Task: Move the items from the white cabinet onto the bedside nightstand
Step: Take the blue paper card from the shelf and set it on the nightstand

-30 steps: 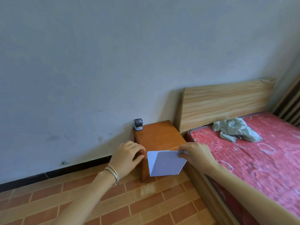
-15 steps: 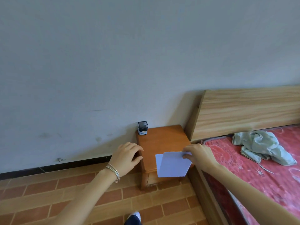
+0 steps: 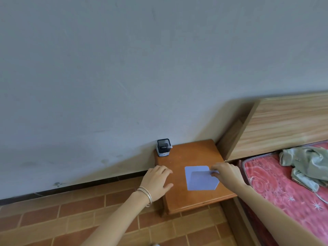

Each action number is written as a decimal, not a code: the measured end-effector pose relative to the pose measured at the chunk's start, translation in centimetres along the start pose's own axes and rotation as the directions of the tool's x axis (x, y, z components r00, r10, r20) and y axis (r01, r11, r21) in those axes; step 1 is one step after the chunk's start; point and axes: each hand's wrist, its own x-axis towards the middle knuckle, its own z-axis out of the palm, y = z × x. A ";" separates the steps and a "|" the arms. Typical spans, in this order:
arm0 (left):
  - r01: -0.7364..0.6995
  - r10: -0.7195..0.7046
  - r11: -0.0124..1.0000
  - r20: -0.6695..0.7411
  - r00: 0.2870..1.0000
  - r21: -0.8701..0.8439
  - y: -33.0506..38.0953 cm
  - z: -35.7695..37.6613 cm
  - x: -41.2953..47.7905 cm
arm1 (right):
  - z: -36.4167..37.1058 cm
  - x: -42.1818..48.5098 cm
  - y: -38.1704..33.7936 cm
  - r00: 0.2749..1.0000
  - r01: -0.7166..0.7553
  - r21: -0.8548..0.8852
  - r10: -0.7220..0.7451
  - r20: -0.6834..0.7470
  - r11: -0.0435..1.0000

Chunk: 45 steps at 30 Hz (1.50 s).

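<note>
A folded white paper lies over the middle of the brown wooden nightstand. My right hand pinches its upper right corner, fingers closed on the sheet. My left hand, with thin bangles at the wrist, rests at the nightstand's left edge with fingers loosely apart and nothing in it. A small black-and-white box-shaped item stands at the nightstand's back left corner against the wall. The white cabinet is out of view.
A bed with a red patterned mattress and a light wooden headboard adjoins the nightstand on the right. A crumpled pale green cloth lies on the mattress. A grey wall stands behind; brick-patterned floor spreads in front.
The paper has come down from in front of the nightstand onto its top, still pinched by my right hand. My left hand has stayed at the left edge. The view has moved closer.
</note>
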 end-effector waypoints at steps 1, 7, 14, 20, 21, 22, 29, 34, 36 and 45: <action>0.010 -0.010 1.000 0.020 1.000 0.000 -0.7 0.8 0.8 | 0.4 1.3 0.2 1.000 -0.010 0.003 0.010 0.013 1.000; 0.097 -0.095 0.995 0.128 0.987 -0.007 -4.7 5.5 5.5 | 4.2 7.8 1.2 0.987 -0.157 0.078 0.159 -0.024 0.985; 0.172 -0.168 0.985 0.206 0.964 0.001 -7.0 10.9 10.7 | 8.0 14.2 3.1 0.996 -0.082 0.102 0.086 -0.037 0.991; 0.232 -0.234 0.972 0.229 0.945 0.037 -8.2 16.2 14.2 | 11.1 18.9 4.7 1.000 0.013 0.157 -0.013 -0.004 0.988; 0.242 -0.245 0.969 0.240 0.939 0.042 -8.4 17.3 14.7 | 11.8 19.6 5.1 1.000 0.023 0.167 -0.022 -0.009 0.986; 0.252 -0.256 0.967 0.255 0.932 0.049 -8.6 18.2 15.0 | 12.5 20.3 5.4 0.999 0.036 0.176 -0.034 -0.013 0.984; 0.226 -0.282 0.958 0.428 0.858 0.179 -9.2 23.7 17.0 | 15.4 24.7 6.4 0.974 0.225 0.213 -0.212 -0.082 0.951; 0.226 -0.308 0.950 0.509 0.804 0.216 -8.8 26.3 17.8 | 17.2 26.6 6.3 0.930 0.336 0.232 -0.282 -0.237 0.913; 0.234 -0.316 0.947 0.525 0.790 0.218 -8.7 27.0 18.0 | 17.1 27.2 6.0 0.911 0.369 0.237 -0.301 -0.281 0.899; 0.225 -0.326 0.941 0.508 0.797 0.251 -8.6 27.7 17.9 | 17.9 28.4 6.3 0.863 0.444 0.258 -0.331 -0.382 0.858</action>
